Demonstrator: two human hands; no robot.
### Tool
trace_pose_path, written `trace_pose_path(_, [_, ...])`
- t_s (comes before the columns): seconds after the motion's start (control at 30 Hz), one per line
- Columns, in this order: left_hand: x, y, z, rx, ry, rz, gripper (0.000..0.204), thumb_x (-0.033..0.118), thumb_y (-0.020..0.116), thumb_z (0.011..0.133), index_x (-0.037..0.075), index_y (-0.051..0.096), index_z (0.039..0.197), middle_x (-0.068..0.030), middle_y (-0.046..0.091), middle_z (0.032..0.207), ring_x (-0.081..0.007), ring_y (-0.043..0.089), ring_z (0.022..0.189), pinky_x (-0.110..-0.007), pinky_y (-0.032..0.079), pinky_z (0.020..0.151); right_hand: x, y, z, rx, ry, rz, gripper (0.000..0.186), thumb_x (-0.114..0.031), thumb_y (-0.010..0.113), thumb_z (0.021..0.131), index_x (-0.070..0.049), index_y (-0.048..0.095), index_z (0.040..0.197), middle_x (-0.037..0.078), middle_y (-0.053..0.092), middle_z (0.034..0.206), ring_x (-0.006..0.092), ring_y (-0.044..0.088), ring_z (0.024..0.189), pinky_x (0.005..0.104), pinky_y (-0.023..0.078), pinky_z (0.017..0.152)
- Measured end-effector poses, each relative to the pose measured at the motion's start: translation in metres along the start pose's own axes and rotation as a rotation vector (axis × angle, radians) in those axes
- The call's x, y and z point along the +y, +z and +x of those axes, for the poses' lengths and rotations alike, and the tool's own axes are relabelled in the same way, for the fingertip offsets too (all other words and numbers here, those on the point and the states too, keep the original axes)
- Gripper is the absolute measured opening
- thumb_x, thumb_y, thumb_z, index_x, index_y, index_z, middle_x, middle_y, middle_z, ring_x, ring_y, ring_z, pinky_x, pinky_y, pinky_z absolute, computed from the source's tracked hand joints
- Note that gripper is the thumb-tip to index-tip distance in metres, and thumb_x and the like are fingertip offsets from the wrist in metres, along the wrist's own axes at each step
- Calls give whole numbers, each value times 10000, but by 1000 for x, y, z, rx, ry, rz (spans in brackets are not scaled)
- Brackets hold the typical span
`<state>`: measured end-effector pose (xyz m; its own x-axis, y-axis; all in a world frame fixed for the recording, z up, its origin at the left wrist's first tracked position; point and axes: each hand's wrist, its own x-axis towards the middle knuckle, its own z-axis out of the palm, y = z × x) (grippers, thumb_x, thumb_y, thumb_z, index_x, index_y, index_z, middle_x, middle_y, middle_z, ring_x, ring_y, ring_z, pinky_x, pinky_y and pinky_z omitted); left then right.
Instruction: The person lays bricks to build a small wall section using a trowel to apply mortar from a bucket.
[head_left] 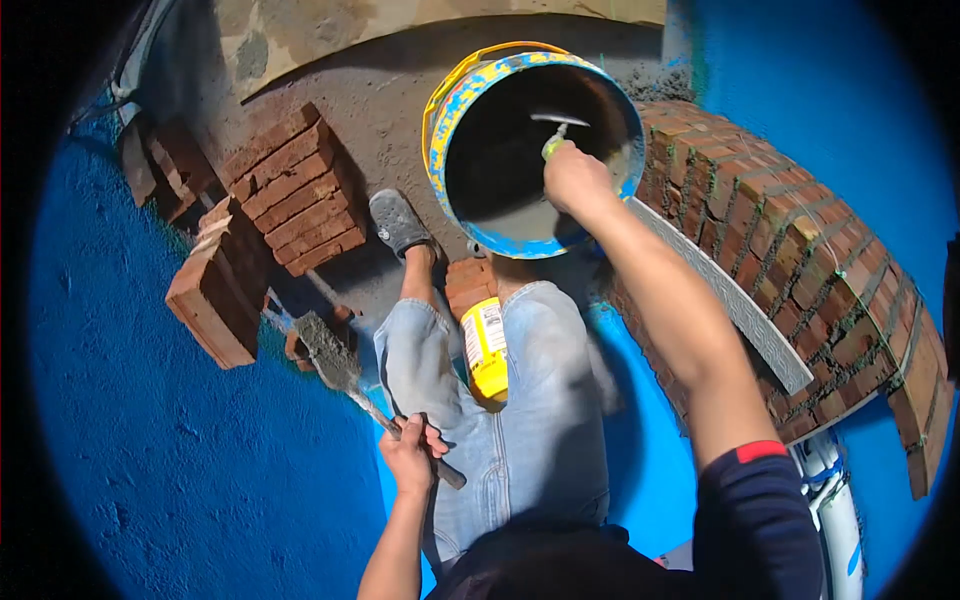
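Observation:
My left hand (pixel 408 455) is closed round the handle of a mortar-caked tool with a flat, oblong head (pixel 327 352); the crust of grey mortar hides its exact kind. That tool slants up and left, beside my left knee. My right hand (pixel 578 180) reaches over the mouth of a large bucket (pixel 497 243) with a blue, yellow and white rim. In it I grip a trowel (pixel 560 130) by its yellow-green handle, and the pale blade shows against the dark inside. Grey mortar lies along the bucket's lower inner wall; the deeper part is in shadow.
A curved brick wall (pixel 790 225) with a grey strip (pixel 720 295) bends along the right. Left stand stacked red bricks (pixel 300 205) and upright bricks (pixel 225 300). Between my legs is a yellow container (pixel 486 350) beside more bricks (pixel 468 282). A curved board (pixel 400 20) lies beyond.

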<state>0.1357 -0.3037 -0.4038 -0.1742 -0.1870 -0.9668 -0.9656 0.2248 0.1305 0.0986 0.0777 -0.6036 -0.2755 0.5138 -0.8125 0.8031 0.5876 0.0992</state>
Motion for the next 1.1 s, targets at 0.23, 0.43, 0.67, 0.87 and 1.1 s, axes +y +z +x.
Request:
trace_pose_path(0.23, [0,2,3,-10,-25,-28,201,129,546,925,19,496,764,-117,602,624,-183,558,421,-275,425,386,12,43,-46,-246,-234,-371,237,-132,566,864,-11,608,1064,220,675,1040,338,670,973,406,543,818])
trace_pose_path(0.43, [-1,2,1,-1,-3,-33,198,141,549,917,21,504,767,-114,603,624,-181,565,431,-274,429,389,40,-35,-23,-488,-176,-420,215,-51,622,705,-11,709,897,206,677,1009,333,655,986,438,529,800])
trace_pose_path(0.67, [8,11,4,-16,7,15,210,135,535,926,38,475,749,-111,592,612,-180,549,423,-273,417,387,3,54,5,-244,89,-21,317,-159,542,859,13,634,1109,207,653,1119,357,633,1051,406,516,881])
trace_pose_path(0.87, [8,11,1,-9,-1,-12,212,128,537,920,26,490,741,-114,589,611,-183,549,426,-280,418,394,44,-5,-36,-552,-298,-550,371,-136,629,758,-31,666,1112,174,666,1105,346,642,1028,420,515,868])
trace_pose_path(1.1, [7,7,-3,29,-8,-12,203,132,540,921,18,498,759,-114,596,615,-175,557,429,-273,428,396,-58,-53,13,-401,-176,-334,255,-98,605,762,-48,726,981,170,689,1029,309,674,969,404,551,804])
